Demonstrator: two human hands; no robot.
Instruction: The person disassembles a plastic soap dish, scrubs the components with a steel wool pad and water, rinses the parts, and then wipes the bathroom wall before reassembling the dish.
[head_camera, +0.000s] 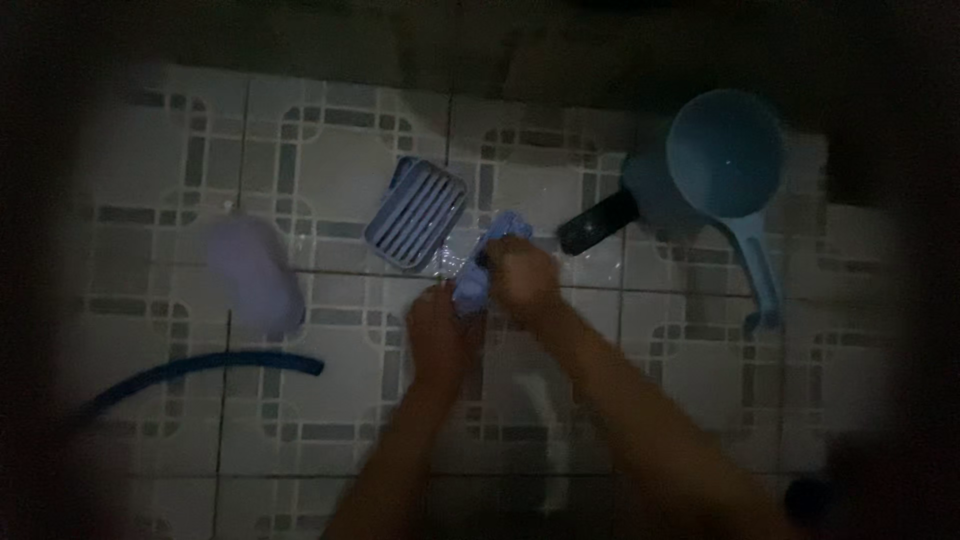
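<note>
A small bluish cloth or sponge (478, 272) is gripped between both my hands over a patterned tile floor. My left hand (436, 330) holds its lower end. My right hand (520, 275) closes on its upper part. A ridged blue soap dish (415, 212) lies just above and left of my hands. The picture is dim and blurred, so the held thing's exact kind is unclear.
A blue water dipper (725, 150) with a long handle lies at the upper right, a dark cylindrical object (595, 223) beside it. A pale lilac oblong object (255, 272) lies at the left. A dark blue hose (200, 370) curves across the lower left tiles (330, 160).
</note>
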